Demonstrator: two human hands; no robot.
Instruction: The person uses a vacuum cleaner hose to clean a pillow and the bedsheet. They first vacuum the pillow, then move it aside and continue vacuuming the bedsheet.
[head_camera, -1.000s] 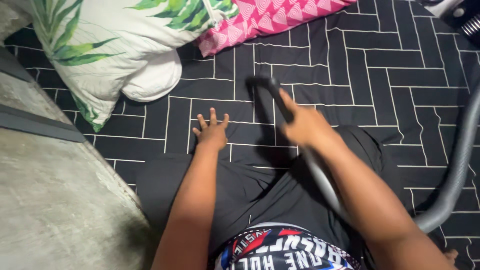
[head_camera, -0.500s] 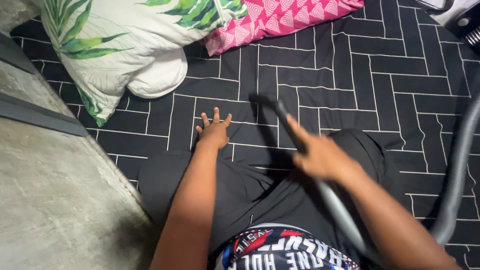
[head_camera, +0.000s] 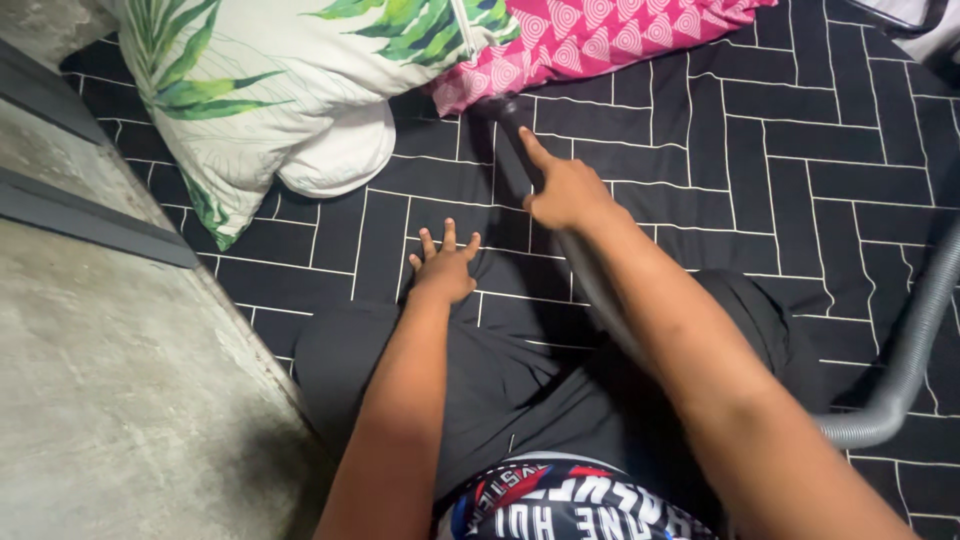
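Observation:
My right hand grips a dark vacuum wand with the index finger stretched along it. The wand's tip rests on the black sheet with a white herringbone pattern, close to the pink patterned pillow. A grey ribbed hose curves off to the right behind my arm. My left hand lies flat on the sheet with fingers spread, holding nothing, just ahead of my knees in dark shorts.
A white pillow with green leaf print lies at the upper left, over another white pillow. A bare grey concrete floor runs along the left edge of the mattress, with a dark rail.
My right hand pulled the wand back toward me, then pushed it forward and up to the pink pillow. My left hand stayed flat in place.

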